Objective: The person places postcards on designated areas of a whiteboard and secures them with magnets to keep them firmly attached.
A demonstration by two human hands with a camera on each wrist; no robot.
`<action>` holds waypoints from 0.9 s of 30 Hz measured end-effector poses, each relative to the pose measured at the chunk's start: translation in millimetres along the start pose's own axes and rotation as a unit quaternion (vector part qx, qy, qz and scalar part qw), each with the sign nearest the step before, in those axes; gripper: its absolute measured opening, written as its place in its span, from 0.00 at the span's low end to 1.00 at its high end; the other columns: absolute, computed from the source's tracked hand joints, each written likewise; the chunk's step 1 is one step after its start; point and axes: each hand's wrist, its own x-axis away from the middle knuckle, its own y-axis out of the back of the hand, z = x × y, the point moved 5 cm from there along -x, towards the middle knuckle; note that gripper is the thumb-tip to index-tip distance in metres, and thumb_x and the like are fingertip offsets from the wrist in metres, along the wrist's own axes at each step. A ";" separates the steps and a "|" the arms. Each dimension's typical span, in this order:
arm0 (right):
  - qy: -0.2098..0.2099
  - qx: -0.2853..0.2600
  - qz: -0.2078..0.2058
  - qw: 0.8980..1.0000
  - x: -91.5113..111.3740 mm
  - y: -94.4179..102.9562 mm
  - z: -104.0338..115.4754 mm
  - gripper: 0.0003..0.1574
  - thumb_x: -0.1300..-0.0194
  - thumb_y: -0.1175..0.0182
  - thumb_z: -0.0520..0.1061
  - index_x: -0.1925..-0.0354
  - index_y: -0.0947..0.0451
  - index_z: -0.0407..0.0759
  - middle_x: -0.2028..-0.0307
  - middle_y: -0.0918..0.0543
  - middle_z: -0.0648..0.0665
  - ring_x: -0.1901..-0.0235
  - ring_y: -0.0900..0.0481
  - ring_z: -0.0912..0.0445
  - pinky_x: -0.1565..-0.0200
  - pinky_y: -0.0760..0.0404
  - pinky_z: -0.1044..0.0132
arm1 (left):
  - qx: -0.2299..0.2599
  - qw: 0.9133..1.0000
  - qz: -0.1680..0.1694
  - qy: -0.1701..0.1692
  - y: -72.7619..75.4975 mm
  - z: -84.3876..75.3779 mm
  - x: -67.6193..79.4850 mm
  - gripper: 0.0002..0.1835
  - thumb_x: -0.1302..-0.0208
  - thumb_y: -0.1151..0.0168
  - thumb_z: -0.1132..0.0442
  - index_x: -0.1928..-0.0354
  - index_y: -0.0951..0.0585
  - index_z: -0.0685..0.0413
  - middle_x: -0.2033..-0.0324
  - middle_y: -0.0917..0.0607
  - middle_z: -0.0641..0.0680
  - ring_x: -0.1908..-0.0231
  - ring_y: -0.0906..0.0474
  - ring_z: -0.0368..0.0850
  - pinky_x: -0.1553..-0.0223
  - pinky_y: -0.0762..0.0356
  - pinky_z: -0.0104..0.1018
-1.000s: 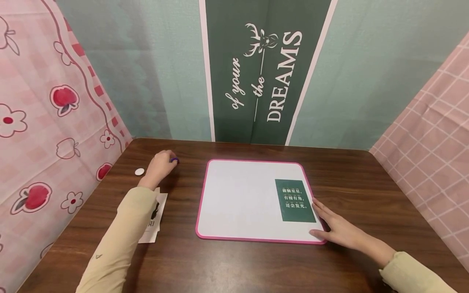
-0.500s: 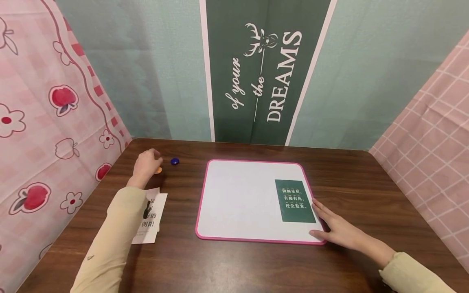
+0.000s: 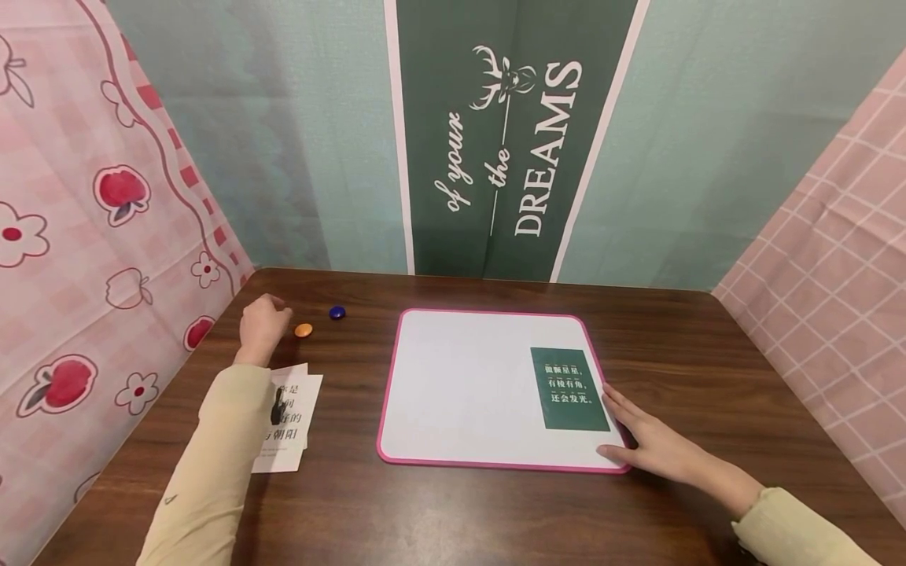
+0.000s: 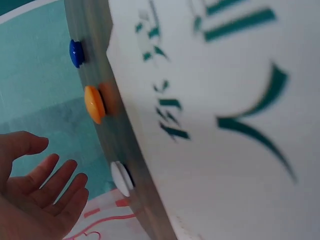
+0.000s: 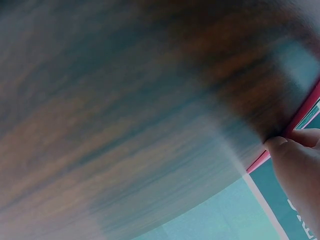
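My left hand (image 3: 262, 328) hovers over the far left of the table, fingers loosely bent and holding nothing. In the left wrist view it is close to a white button magnet (image 4: 121, 178), which it hides in the head view. An orange magnet (image 3: 303, 331) and a dark blue magnet (image 3: 337, 313) lie to its right. My right hand (image 3: 651, 442) rests with extended fingers on the right edge of a pink-framed whiteboard (image 3: 453, 385). Beside those fingers, a green card (image 3: 572, 417) with white characters lies on the board.
White printed cards (image 3: 300, 424) lie overlapping at the left, partly under my left sleeve (image 3: 219, 456). The brown wooden table (image 3: 439, 519) ends at a green curtain (image 3: 283, 157) behind, with patterned pink cloths at both sides.
My left hand has moved left, away from the blue magnet and past the orange one, uncovering both. My right hand, the board and the green card have stayed put.
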 end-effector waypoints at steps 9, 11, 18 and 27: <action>0.002 0.001 0.000 1.000 -0.1 -0.2 0.2 0.56 0.47 0.40 0.65 0.35 0.45 0.30 0.33 0.47 0.35 0.39 0.39 0.41 0.47 0.33 0.43 | -0.005 1.000 0.003 0.020 0.5 17.4 -0.5 0.20 0.40 0.51 0.61 0.53 0.26 0.73 0.55 0.24 0.72 0.54 0.30 0.69 0.52 0.33 0.56; 0.002 0.001 -0.001 1.000 -0.2 -0.2 0.0 0.55 0.47 0.40 0.65 0.35 0.44 0.30 0.33 0.46 0.35 0.39 0.38 0.41 0.47 0.33 0.43 | -0.007 1.000 0.006 0.028 0.4 21.0 -1.1 0.21 0.41 0.51 0.61 0.53 0.26 0.73 0.56 0.23 0.72 0.54 0.30 0.69 0.52 0.33 0.56; -0.001 -0.002 0.001 1.000 0.0 -0.3 -0.6 0.55 0.47 0.40 0.65 0.35 0.44 0.30 0.33 0.46 0.35 0.39 0.39 0.40 0.48 0.33 0.43 | -0.008 0.998 0.022 0.054 -0.4 27.3 -1.2 0.20 0.41 0.50 0.61 0.54 0.25 0.73 0.56 0.23 0.71 0.53 0.30 0.68 0.50 0.33 0.55; 0.008 0.006 -0.003 1.000 -0.5 -0.2 0.6 0.56 0.47 0.40 0.65 0.36 0.44 0.29 0.33 0.46 0.35 0.40 0.38 0.42 0.48 0.32 0.43 | -0.007 0.997 0.039 0.072 -1.0 30.6 -1.6 0.18 0.42 0.49 0.61 0.65 0.25 0.75 0.65 0.23 0.71 0.61 0.29 0.65 0.55 0.31 0.54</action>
